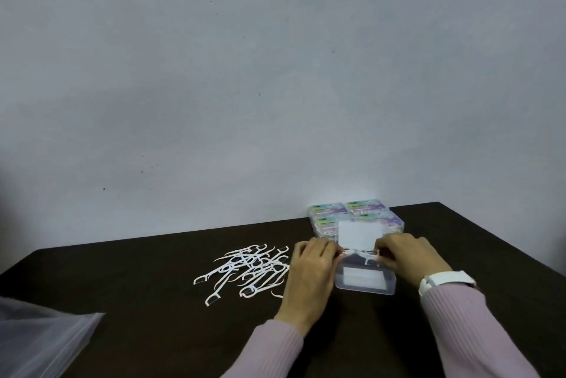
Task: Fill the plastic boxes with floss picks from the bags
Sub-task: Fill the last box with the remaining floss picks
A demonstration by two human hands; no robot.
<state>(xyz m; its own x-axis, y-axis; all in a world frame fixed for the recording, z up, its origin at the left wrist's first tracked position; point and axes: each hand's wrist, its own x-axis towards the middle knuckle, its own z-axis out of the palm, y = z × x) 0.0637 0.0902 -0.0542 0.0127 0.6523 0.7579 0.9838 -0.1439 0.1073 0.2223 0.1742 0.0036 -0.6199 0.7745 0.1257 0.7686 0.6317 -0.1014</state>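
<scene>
Holding white floss picks [363,253] w/ both hands over clear open box [364,281].

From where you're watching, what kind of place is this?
Probably a simple packing station, not a kitchen or a shop: a bare dark table against a plain wall, loose floss picks heaped on it, and labelled boxes stacked at the back.

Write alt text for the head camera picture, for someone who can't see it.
Two hands, left and right, hold a few floss picks over an open clear plastic box on a dark table. Loose picks lie to the left, labelled closed boxes stand behind by the wall, and a plastic bag lies at the near left.
</scene>
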